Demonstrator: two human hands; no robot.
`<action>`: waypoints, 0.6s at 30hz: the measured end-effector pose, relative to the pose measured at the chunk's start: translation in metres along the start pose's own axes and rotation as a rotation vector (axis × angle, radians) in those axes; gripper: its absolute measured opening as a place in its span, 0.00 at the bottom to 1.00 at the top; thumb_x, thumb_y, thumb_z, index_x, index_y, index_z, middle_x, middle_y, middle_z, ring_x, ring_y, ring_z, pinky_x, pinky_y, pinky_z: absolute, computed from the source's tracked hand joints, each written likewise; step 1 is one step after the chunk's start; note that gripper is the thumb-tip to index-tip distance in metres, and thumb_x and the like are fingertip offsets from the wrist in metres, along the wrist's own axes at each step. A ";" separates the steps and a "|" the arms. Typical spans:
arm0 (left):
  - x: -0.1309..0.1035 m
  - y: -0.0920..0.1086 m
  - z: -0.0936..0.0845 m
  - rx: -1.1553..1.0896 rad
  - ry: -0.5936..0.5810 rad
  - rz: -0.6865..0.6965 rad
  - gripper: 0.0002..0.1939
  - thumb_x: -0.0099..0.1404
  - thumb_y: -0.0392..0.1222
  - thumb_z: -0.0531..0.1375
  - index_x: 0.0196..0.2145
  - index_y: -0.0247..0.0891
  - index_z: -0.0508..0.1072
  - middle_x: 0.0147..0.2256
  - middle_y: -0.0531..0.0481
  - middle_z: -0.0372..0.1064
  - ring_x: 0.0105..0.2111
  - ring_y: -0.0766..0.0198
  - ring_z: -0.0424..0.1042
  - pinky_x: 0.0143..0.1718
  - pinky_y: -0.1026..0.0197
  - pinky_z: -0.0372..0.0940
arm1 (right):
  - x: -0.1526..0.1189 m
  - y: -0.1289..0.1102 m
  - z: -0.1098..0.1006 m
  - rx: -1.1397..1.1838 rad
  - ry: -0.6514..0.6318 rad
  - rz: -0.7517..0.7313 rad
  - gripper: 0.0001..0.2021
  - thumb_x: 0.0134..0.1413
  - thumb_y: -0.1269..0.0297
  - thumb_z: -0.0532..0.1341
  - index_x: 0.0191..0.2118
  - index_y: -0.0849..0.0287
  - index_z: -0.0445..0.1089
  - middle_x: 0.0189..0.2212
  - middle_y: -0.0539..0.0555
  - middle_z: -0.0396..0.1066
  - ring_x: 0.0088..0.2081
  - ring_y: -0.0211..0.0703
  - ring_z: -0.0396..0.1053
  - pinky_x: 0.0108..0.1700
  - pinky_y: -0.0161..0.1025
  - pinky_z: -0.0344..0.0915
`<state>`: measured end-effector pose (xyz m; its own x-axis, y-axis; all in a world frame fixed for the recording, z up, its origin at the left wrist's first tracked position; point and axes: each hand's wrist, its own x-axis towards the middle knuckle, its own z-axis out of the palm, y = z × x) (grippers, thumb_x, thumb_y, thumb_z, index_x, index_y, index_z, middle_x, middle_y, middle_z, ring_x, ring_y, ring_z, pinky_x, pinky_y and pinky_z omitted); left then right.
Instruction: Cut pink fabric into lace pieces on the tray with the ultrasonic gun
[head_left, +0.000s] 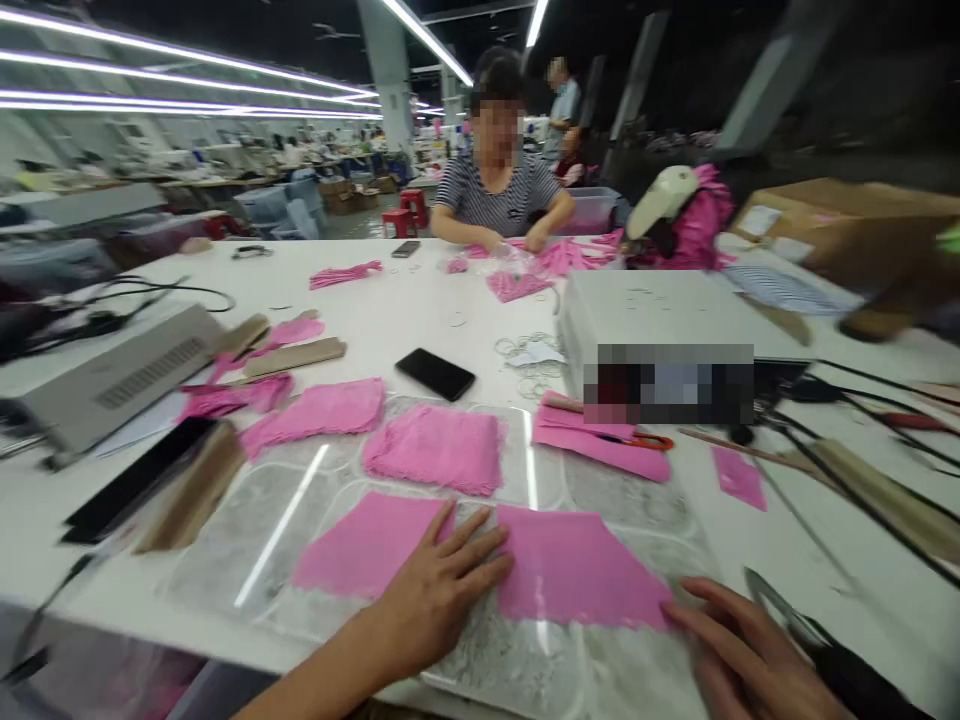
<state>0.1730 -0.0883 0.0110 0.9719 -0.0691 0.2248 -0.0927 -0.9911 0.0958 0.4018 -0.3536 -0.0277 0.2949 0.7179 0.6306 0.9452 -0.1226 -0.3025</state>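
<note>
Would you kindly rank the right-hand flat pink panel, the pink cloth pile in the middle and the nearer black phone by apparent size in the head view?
From largest to smallest:
1. flat pink panel
2. pink cloth pile
3. black phone

Pink blazing on the cloth panels point(577, 570), mottled grey across the board point(615, 670), white table point(360, 330), black phone point(436, 374) (and there, dark-and-white stripes on a shirt point(469, 190))!

Before you, a flat black phone point(436, 374) lies on the white bench point(360, 312); a vented grey metal box point(124, 365) sits to your left, a pale boxy machine point(660, 302) to your right, a person in a striped shirt point(501, 195) opposite.
</note>
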 end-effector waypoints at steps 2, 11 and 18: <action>-0.001 -0.005 0.004 0.060 0.090 0.047 0.30 0.59 0.23 0.48 0.58 0.37 0.64 0.61 0.47 0.60 0.65 0.56 0.49 0.67 0.42 0.34 | 0.009 -0.010 -0.003 0.010 0.043 0.038 0.13 0.55 0.72 0.56 0.43 0.53 0.73 0.43 0.55 0.71 0.42 0.43 0.74 0.40 0.36 0.72; 0.015 -0.004 0.009 0.081 0.211 0.202 0.22 0.70 0.31 0.44 0.58 0.38 0.65 0.60 0.48 0.61 0.65 0.56 0.50 0.67 0.44 0.35 | 0.012 -0.018 -0.004 0.031 0.017 0.151 0.15 0.53 0.77 0.53 0.40 0.54 0.72 0.43 0.56 0.71 0.40 0.40 0.74 0.38 0.36 0.75; 0.051 0.011 0.024 0.007 0.147 0.362 0.18 0.71 0.37 0.49 0.56 0.36 0.66 0.59 0.44 0.63 0.65 0.54 0.49 0.67 0.41 0.37 | 0.004 -0.019 -0.006 0.010 0.097 0.157 0.13 0.57 0.71 0.55 0.43 0.53 0.73 0.45 0.54 0.74 0.46 0.43 0.74 0.45 0.37 0.74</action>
<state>0.2270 -0.1054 0.0003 0.8349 -0.3984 0.3797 -0.4223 -0.9062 -0.0221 0.3855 -0.3527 -0.0147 0.4513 0.6207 0.6412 0.8853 -0.2207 -0.4094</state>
